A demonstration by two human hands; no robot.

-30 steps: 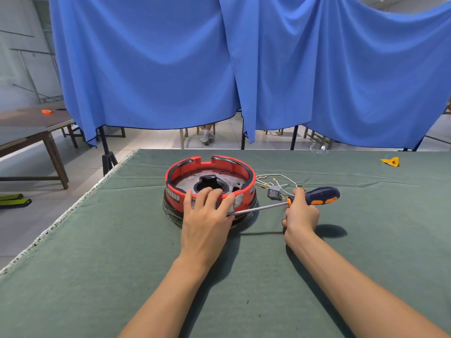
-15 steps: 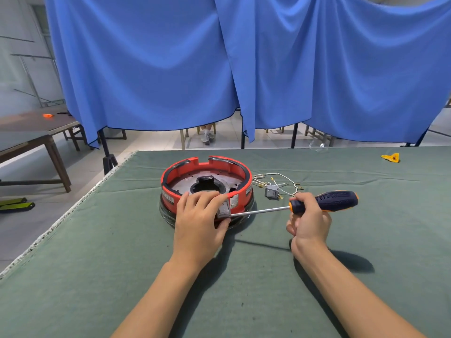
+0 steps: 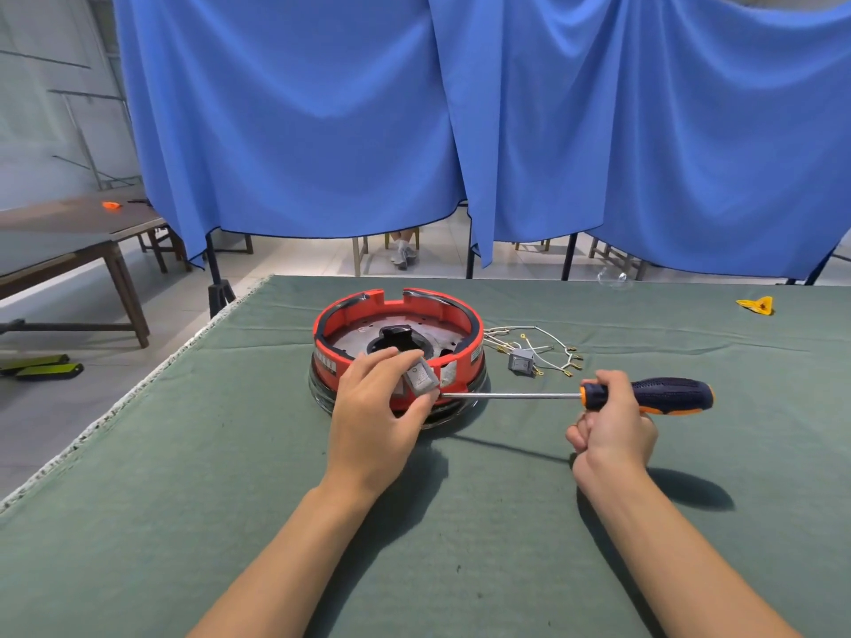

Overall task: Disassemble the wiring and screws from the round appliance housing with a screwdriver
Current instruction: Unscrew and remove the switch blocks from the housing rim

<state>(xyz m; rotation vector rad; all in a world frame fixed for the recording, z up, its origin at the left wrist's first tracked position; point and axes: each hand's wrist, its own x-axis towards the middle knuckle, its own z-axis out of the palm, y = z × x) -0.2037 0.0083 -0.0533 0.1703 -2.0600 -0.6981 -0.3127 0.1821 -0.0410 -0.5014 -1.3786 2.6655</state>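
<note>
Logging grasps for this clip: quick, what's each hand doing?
Left hand: pinches the grey switch.
Right hand: grips the screwdriver handle.

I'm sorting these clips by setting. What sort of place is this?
Probably a makeshift indoor workshop or recording area: a work table covered in green felt, blue curtains hung on stands as a backdrop, and another plain wooden table on the tiled floor to the left.

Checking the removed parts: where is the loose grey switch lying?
On the green table cloth, just right of the red housing, the grey switch lies among the loose wires.
</note>
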